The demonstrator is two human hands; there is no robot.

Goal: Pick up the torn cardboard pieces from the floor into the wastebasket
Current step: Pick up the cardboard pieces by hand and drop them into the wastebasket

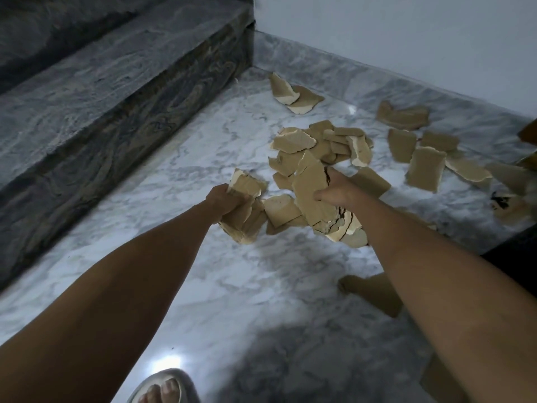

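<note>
Clutching a wad of torn cardboard pieces [308,146] in each hand, left hand [225,203] and right hand [338,189], with many scraps left on the floor [203,286] beside the step [116,112], no wastebasket visible

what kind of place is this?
Likely indoors at the foot of a stairway: dark stone steps, a polished marble floor and a plain white wall.

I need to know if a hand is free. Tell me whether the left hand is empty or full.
Full. The left hand grips a stack of torn cardboard pieces, fingers curled round them above the marble floor.
</note>
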